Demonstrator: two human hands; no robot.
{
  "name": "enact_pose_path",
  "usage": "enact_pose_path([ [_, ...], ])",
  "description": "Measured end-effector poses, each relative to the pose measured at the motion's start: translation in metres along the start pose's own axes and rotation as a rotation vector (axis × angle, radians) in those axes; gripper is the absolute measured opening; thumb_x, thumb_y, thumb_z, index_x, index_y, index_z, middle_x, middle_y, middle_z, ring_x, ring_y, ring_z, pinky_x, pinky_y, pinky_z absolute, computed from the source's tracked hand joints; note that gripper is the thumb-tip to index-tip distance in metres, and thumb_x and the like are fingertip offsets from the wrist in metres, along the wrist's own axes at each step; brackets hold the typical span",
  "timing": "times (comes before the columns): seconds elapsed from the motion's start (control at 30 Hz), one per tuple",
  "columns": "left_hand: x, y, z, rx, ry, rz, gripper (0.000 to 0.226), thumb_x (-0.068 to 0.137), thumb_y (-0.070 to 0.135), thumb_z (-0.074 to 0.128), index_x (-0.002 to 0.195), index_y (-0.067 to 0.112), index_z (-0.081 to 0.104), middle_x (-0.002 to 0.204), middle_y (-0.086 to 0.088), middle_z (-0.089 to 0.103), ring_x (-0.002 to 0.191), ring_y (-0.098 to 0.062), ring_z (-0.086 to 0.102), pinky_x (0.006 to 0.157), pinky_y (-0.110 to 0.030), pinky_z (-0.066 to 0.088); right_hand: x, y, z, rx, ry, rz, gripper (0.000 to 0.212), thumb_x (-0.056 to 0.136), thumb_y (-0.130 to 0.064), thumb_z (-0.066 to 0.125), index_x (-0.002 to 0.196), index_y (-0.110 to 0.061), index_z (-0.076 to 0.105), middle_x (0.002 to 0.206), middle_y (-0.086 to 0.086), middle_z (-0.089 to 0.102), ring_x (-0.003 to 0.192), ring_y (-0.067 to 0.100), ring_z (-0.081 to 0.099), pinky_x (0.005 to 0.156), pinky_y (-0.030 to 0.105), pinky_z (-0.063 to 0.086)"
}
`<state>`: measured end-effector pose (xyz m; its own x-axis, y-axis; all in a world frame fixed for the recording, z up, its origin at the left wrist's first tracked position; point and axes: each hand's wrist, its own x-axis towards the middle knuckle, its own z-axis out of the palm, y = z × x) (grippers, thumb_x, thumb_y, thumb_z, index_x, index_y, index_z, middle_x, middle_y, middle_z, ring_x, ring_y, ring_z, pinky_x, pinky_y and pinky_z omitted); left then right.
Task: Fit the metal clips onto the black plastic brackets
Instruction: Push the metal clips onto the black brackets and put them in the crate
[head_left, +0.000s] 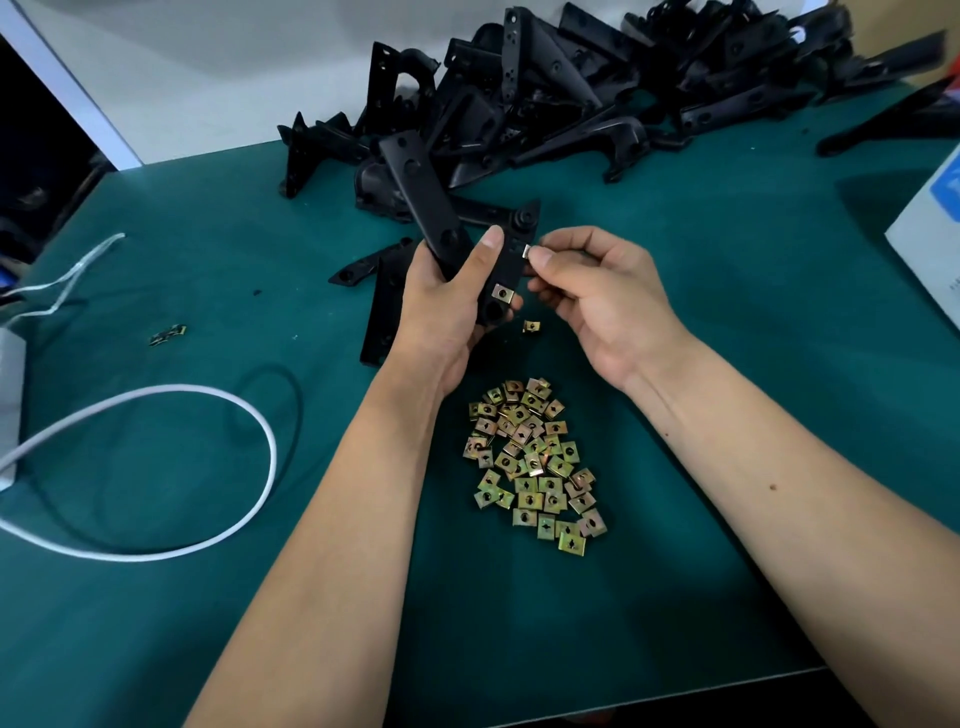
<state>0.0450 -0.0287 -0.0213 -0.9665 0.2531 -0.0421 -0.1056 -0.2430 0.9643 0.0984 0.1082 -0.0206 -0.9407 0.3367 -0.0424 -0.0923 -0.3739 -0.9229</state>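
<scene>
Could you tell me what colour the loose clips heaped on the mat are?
Brassy yellow-gold; the heap of clips shows in the head view.

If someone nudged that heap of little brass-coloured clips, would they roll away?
Probably not: the metal clips look flat and square, so they would likely slide and scatter on the green mat. Being small folded metal, each one probably stays stiff and feels light.

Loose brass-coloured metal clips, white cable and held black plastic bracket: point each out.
Pile of brass-coloured metal clips (535, 460), head view, middle of the pile.
White cable (260, 431), head view, right bend of its loop.
Held black plastic bracket (423, 192), head view, flat upper face.
</scene>
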Motion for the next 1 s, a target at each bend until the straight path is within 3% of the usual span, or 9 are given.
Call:
enact_pose_path([
  [0.23,-0.001,-0.003,0.002,0.090,-0.008,0.043,0.021,0.097,0.026,0.071,0.104,0.016,0.054,0.099,-0.011,0.067,0.073,-0.020,0.067,0.057,-0.029,0.054,0.001,0.004,-0.001,-0.023,-0.012,-0.025,0.014,0.088,0.002,0.074,0.096,-0.008,0.068,0.069,-0.001,0.070,0.067,0.014,0.065,0.072,0.030,0.052],
  [0.43,-0.004,-0.002,0.004,-0.038,0.073,0.027,0.022,0.096,0.025,0.073,0.105,0.013,0.058,0.093,-0.003,0.071,0.077,-0.015,0.069,0.062,-0.026,0.055,0.003,0.006,0.003,0.036,-0.048,0.052,0.002,0.094,-0.005,0.072,0.096,-0.006,0.072,0.086,0.008,0.071,0.075,0.017,0.066,0.085,0.040,0.055],
  [0.63,-0.003,-0.004,0.005,-0.049,0.115,0.040,0.022,0.096,0.023,0.074,0.104,0.013,0.057,0.097,-0.007,0.070,0.082,-0.019,0.069,0.065,-0.028,0.054,0.004,0.008,0.001,-0.051,-0.020,0.060,0.008,0.095,-0.009,0.072,0.090,-0.011,0.079,0.077,0.002,0.072,0.071,0.010,0.060,0.067,0.024,0.050],
  [1.0,0.001,-0.007,0.003,0.035,0.053,0.068,0.021,0.097,0.022,0.071,0.106,0.018,0.053,0.100,-0.012,0.065,0.081,-0.023,0.065,0.061,-0.029,0.054,0.005,0.012,0.001,-0.144,-0.047,0.007,0.020,0.099,-0.010,0.067,0.080,-0.011,0.075,0.067,0.000,0.067,0.066,0.011,0.053,0.062,0.022,0.043],
])
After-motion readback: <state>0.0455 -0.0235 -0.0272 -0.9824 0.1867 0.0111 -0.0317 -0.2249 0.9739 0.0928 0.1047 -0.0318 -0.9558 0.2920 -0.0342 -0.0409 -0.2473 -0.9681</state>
